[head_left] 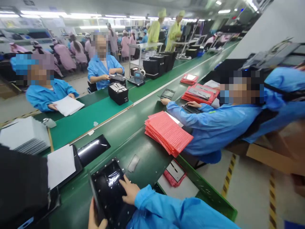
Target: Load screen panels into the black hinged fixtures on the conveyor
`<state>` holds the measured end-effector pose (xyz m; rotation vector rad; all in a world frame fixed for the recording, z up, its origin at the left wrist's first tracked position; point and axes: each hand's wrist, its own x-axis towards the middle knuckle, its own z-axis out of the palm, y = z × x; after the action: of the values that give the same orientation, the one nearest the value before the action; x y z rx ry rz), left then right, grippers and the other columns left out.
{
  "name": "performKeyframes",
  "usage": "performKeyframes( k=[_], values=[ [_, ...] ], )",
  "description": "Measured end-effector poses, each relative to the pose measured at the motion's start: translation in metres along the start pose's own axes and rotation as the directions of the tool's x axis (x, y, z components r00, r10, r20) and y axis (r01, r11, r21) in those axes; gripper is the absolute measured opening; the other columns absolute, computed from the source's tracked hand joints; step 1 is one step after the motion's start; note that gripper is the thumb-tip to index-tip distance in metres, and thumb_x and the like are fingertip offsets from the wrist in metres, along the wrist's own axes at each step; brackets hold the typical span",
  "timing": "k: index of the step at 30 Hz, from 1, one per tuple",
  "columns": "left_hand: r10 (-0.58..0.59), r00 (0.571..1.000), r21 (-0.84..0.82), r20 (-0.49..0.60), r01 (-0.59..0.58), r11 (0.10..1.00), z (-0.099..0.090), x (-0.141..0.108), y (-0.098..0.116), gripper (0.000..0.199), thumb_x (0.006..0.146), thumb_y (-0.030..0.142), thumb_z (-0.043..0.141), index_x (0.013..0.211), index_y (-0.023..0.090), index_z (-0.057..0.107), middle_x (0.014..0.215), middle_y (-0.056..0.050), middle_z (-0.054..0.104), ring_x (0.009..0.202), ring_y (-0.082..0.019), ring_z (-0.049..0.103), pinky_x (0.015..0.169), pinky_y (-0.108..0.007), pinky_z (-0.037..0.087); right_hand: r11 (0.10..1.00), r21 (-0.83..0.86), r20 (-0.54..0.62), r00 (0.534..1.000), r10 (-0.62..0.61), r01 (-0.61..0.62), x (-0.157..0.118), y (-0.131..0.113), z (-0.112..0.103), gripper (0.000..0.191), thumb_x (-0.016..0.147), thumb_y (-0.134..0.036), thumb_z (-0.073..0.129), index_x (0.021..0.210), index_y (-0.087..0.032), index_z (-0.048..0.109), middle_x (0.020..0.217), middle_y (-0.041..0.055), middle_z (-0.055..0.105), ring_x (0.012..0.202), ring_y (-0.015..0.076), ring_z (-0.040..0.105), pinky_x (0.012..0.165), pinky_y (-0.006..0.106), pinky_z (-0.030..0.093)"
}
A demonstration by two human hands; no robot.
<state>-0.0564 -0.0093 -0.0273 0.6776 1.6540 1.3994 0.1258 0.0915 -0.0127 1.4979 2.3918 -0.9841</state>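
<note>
In the lower middle of the head view is a glossy black panel point(108, 187) with a thick edge and small pale dots along its border. My left hand point(94, 216) grips its left edge near the bottom, thumb over the front. Fingers of my right hand point(130, 191) are stretched out and touch the panel's glossy face near its right side. Just beyond the panel, a small clear plastic piece point(133, 163) lies on the green bench point(124, 143). Another glossy black sheet point(94, 150) rests farther left, beside white paper sheets point(61, 165).
Red bubble bags point(169, 132) are stacked ahead, near a co-worker in blue point(221, 127) on the right. A green crate point(214, 200) stands below the bench edge. White sheets point(23, 135) and a black box point(21, 187) are at left. Two more co-workers sit across the bench.
</note>
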Motion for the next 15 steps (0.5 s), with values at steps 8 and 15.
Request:
performKeyframes(
  k=[8, 15],
  values=[
    [-0.222, 0.971, -0.202, -0.085, 0.201, 0.959, -0.066, -0.007, 0.012, 0.085, 0.055, 0.028, 0.058, 0.137, 0.017, 0.041, 0.13, -0.007, 0.054, 0.13, -0.03, 0.04, 0.11, -0.035, 0.031, 0.947, 0.275, -0.187, 0.957, 0.221, -0.165, 0.013, -0.016, 0.005, 0.073, 0.069, -0.017, 0.062, 0.139, -0.013, 0.039, 0.148, 0.0153, 0.03, 0.132, 0.0292, 0.036, 0.108, 0.039, 0.032],
    [-0.201, 0.966, -0.145, -0.16, 0.178, 0.973, -0.044, -0.026, 0.03, 0.077, 0.058, 0.026, 0.05, 0.134, 0.015, 0.045, 0.126, -0.008, 0.057, 0.123, -0.027, 0.048, 0.105, -0.035, 0.038, 0.916, 0.342, -0.313, 0.894, 0.321, -0.209, 0.024, -0.015, 0.01, 0.065, 0.07, -0.019, 0.062, 0.133, -0.017, 0.046, 0.128, 0.0125, 0.055, 0.122, 0.0275, 0.048, 0.105, 0.039, 0.035]
  ],
)
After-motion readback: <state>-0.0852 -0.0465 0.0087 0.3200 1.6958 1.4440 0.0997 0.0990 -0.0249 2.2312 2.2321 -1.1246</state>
